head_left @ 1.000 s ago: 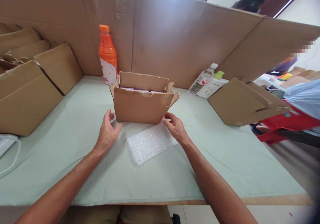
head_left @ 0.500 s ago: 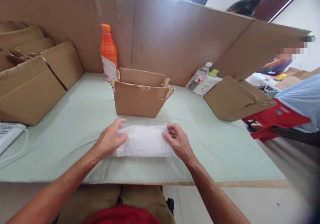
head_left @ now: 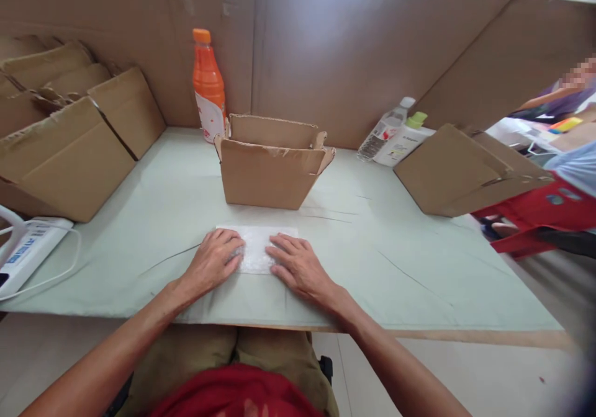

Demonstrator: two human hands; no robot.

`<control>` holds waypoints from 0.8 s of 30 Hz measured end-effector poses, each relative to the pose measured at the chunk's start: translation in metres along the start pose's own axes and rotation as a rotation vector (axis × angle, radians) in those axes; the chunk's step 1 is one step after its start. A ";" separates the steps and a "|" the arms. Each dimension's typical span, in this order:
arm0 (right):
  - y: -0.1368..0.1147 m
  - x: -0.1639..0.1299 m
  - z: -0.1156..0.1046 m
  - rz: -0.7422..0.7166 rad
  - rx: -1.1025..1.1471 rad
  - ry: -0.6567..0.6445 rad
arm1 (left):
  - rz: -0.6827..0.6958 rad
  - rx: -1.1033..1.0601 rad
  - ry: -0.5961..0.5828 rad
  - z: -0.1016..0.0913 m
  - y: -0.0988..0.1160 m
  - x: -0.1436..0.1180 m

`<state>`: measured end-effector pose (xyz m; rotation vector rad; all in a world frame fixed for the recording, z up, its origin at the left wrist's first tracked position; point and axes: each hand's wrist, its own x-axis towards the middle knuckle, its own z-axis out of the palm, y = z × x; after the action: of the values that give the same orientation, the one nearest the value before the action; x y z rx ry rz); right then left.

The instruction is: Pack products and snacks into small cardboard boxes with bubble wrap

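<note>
Left grip [head_left: 215, 263] and right grip [head_left: 298, 266]: both hands lie flat, palms down, fingers extended, pressing a bubble-wrap sheet [head_left: 257, 247] onto the worktop [head_left: 395, 262]; nothing is pinched. The sheet sits near the front edge, just in front of an open cardboard box [head_left: 270, 169]. Behind stands an orange bottle [head_left: 209, 88]; its label is unreadable, as are those on the two bottles [head_left: 395, 138] lying at right.

Straight ahead on my pale green table mat [head_left: 139, 218] I see an open cardboard box [head_left: 272, 169], with an orange bottle [head_left: 209, 88] just behind its left corner. Flattened cartons [head_left: 65, 138] lean at my left above a white power strip [head_left: 25, 249]. Right of the box lie a clear bottle [head_left: 384, 133], a green-capped one [head_left: 404, 143] and another carton [head_left: 460, 172].
</note>
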<state>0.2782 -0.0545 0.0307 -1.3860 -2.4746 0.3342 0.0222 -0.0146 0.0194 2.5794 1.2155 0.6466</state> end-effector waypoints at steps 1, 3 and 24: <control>0.010 -0.008 -0.003 0.055 0.003 0.043 | -0.006 -0.029 0.028 -0.003 -0.006 -0.004; 0.030 -0.024 -0.010 0.201 -0.003 0.155 | -0.082 -0.049 0.129 -0.010 -0.017 -0.012; -0.001 -0.030 -0.019 0.690 1.039 0.131 | -0.905 -0.983 0.196 -0.008 0.024 -0.030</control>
<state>0.2989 -0.0796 0.0447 -1.5541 -1.2208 1.3567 0.0181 -0.0527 0.0262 1.0512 1.4265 0.9366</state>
